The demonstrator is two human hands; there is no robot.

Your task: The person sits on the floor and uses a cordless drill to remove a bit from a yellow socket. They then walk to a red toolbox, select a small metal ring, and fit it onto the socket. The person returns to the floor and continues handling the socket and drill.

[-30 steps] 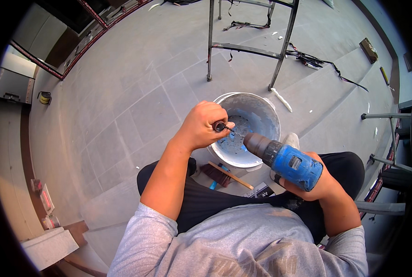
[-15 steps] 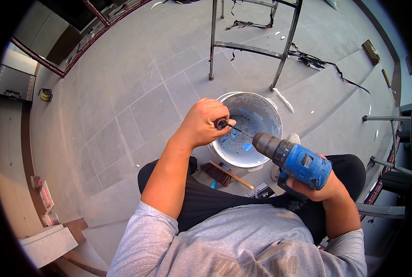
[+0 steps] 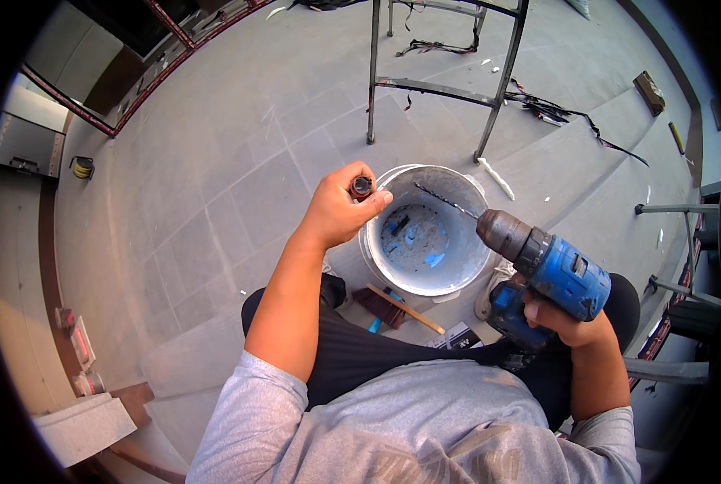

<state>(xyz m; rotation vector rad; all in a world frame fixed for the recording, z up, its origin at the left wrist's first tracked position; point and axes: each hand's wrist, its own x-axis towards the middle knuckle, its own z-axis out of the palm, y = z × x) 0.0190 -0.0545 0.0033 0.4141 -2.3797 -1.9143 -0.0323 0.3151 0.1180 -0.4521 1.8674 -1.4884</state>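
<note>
Drill (image 3: 570,278) clamped in the right grip (image 3: 560,319), bit (image 3: 446,201) over the bucket (image 3: 468,242); left grip (image 3: 338,206), closed around a tubular piece (image 3: 362,187) near the bucket's rim, should be held clear of the bit.

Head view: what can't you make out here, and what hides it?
In the head view:
Round-ended object: lower part hidden in the left hand.
Drill: grip mostly covered by the right hand.
Ladder: top cut off by the upper edge.
Bits in the bucket: too small to identify.

Grey tiled flr (image 3: 231,173) (bit dusty), metal ladder (image 3: 434,91) stdg.
</note>
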